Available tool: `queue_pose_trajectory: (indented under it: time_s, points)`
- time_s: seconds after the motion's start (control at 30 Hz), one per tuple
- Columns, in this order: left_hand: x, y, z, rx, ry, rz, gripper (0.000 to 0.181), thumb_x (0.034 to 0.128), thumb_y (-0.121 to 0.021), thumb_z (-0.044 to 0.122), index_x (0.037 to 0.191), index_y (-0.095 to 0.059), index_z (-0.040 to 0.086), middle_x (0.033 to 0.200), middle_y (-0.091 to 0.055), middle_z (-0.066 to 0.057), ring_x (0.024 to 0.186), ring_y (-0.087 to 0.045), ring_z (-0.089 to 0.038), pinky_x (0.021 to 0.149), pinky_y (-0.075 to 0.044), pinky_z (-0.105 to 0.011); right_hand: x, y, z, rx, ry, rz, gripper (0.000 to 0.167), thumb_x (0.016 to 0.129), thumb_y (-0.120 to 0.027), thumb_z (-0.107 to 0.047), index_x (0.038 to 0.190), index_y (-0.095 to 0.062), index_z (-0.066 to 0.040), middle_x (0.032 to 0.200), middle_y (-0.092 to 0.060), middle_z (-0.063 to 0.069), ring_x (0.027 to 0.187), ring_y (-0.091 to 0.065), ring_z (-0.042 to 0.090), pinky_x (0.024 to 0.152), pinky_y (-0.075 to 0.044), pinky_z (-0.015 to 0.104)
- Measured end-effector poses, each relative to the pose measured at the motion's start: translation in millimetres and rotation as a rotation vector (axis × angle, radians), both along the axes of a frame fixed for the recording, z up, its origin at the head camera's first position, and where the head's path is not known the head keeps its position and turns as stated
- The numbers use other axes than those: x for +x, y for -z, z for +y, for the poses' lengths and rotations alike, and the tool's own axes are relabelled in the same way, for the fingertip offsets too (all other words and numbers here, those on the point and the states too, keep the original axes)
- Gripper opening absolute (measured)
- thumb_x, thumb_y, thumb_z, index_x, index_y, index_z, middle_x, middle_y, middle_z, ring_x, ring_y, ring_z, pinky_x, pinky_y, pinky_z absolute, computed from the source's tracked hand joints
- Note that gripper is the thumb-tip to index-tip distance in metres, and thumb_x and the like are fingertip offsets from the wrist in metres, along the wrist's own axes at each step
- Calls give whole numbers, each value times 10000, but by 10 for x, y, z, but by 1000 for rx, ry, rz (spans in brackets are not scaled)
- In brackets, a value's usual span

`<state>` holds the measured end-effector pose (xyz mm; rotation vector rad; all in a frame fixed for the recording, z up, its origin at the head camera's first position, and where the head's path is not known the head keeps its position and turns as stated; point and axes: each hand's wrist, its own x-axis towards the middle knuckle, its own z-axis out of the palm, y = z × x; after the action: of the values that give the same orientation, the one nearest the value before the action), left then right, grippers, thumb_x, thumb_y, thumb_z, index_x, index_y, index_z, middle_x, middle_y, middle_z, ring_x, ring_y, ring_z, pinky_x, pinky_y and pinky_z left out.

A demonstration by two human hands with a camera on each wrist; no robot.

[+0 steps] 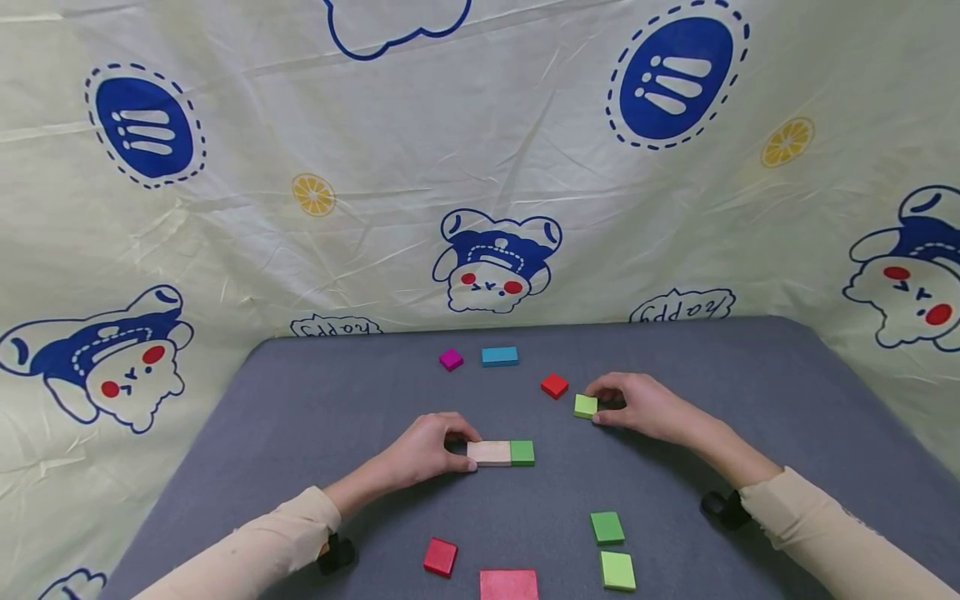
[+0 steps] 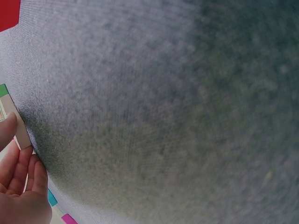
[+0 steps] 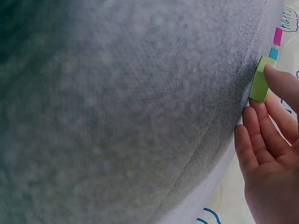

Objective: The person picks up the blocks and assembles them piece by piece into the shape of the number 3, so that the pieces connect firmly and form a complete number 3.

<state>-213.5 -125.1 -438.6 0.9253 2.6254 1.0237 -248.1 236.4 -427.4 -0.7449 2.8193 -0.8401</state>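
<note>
My left hand (image 1: 431, 450) pinches the left end of a pale pinkish block (image 1: 488, 453), thumb at its near edge and fingers at the far one. Against that block's right end lies a green square block (image 1: 522, 453). To the right and farther back, my right hand (image 1: 637, 407) holds a light green block (image 1: 586, 406) between thumb and fingers. The left wrist view has the pale block (image 2: 20, 133) at its left edge with the thumb over it. In the right wrist view the light green block (image 3: 259, 86) appears low at the table surface.
A red block (image 1: 555, 386) lies just beyond the light green one. Farther back are a magenta block (image 1: 451, 359) and a blue block (image 1: 499, 357). Nearer are red blocks (image 1: 440, 557), a green block (image 1: 607, 528) and another light green one (image 1: 618, 571) on the grey table (image 1: 360, 375).
</note>
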Motion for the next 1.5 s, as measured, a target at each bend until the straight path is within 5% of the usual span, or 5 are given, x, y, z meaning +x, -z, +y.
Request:
queue_pose_trajectory:
  time_s: [0.7,1.5]
  points:
    - [8,-7,4,-11,-15,-25,254,830,-801,156,1074,-730,152,1005,-633,89,953,-570,-115,869,-477,-300,29,-8,-164,-64,1,-5,348,840,-785,-192,1169,-682,-146,1062,-640,-43,958,-576,165,852,-481,414]
    - [-9,5,1,-14,-16,-40,255,838,-795,163,1085,-728,164,1000,-622,104,939,-560,-102,856,-476,-283,35,-28,-647,-87,-150,-62,316,864,-764,-212,1166,-685,-167,1063,-636,-74,972,-576,164,880,-483,408]
